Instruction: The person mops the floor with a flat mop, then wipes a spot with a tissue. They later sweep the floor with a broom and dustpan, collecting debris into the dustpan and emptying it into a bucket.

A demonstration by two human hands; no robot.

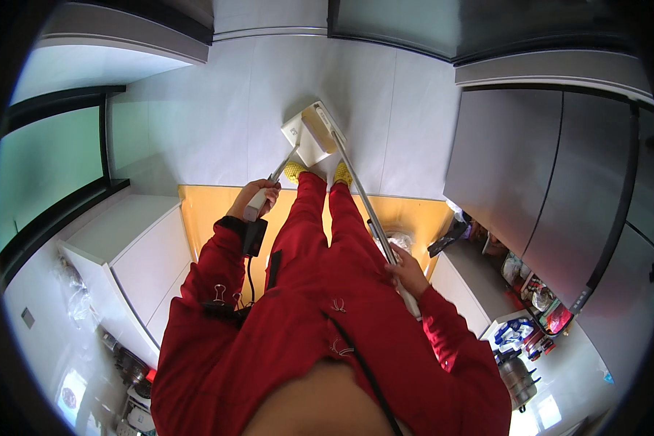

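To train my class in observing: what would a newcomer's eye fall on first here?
Red clothes fill the lower middle, with yellow slippers just above. Past the slippers, at the upper middle, is a cream dustpan; the left hand grips its handle, the right hand a longer pole reaching to it.

Cool light, soft shadows on floor, lower-corner glare, fisheye-bent edges, periphery perhaps blurred

pale tiled floor; orange floor; left: white cabinet; right: grey cabinet doors
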